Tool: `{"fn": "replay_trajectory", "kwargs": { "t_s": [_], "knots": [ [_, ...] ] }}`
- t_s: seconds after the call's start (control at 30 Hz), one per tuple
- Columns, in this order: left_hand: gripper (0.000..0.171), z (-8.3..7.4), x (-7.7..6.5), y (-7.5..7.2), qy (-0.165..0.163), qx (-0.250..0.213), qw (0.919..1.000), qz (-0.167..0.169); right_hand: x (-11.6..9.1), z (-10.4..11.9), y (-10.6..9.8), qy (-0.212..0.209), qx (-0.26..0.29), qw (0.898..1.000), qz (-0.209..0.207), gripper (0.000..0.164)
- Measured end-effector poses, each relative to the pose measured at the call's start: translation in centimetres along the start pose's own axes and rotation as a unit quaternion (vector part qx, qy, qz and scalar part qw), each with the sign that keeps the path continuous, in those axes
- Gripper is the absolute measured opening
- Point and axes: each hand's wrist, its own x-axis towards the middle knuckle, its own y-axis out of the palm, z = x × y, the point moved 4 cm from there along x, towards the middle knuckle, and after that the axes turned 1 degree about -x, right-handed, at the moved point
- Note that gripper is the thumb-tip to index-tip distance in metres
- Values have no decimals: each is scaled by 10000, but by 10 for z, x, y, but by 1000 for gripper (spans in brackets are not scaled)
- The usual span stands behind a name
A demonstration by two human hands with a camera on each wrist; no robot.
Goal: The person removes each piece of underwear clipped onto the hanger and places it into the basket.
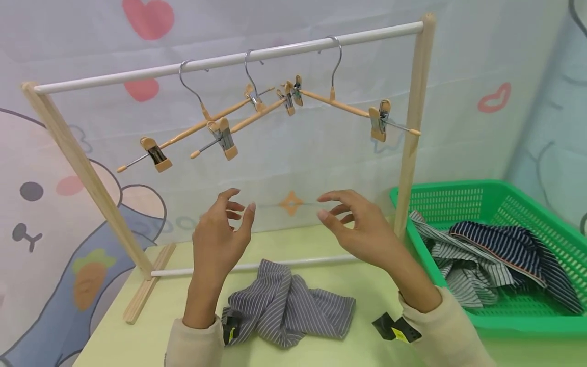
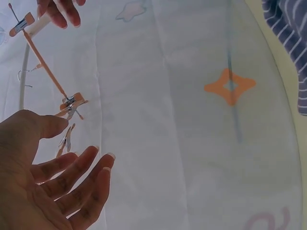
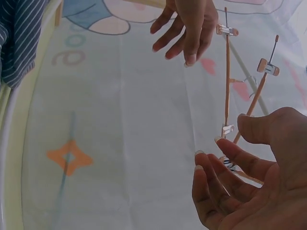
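Observation:
Both hands are raised in front of the rack, with loosely bent fingers and nothing in them. My left hand [image 1: 219, 237] is below the left and middle clip hangers, and my right hand [image 1: 364, 229] is level with it, lower than the right clip hanger [image 1: 350, 105]. A left clip hanger [image 1: 183, 133] and a middle clip hanger [image 1: 257, 116] share the rail with it; all their clips are bare. Beneath the hands, a crumpled grey striped garment [image 1: 289, 306] lies on the table. From the wrists, the left palm [image 2: 57, 191] and right palm [image 3: 249, 187] look bare.
A wooden rack with a white top rail [image 1: 137, 75] and a lower white bar [image 1: 316, 262] stands on the pale green table [image 1: 110, 331]. At the right, a green basket [image 1: 504, 323] holds striped garments [image 1: 500, 250]. Behind hangs a printed cloth [image 1: 293, 168].

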Motion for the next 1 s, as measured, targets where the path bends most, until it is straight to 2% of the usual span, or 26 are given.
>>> {"fn": "replay_trajectory", "kwargs": {
  "t_s": [0.17, 0.43, 0.63, 0.73, 0.87, 1.0],
  "knots": [
    [43, -1, -1, 6, 20, 78, 9996, 258, -1, 0, 9, -25, -259, 9994, 227, 38],
    [48, 7, -10, 20, -184, 274, 9954, 896, -4, -7, 55, -245, -934, 9909, 934, 53],
    [53, 12, -21, 29, -138, 527, 9900, 1302, -11, -10, 77, -464, -1283, 9840, 1145, 55],
    [57, 15, -27, 33, -157, 596, 9874, 1459, -15, -11, 82, -580, -1451, 9794, 1281, 56],
    [61, 19, -34, 36, -64, 705, 9832, 1684, -19, -15, 83, -530, -1631, 9756, 1375, 59],
    [67, 23, -42, 42, 7, 910, 9735, 2096, -20, -18, 83, -436, -1774, 9729, 1420, 60]
  ]
}}
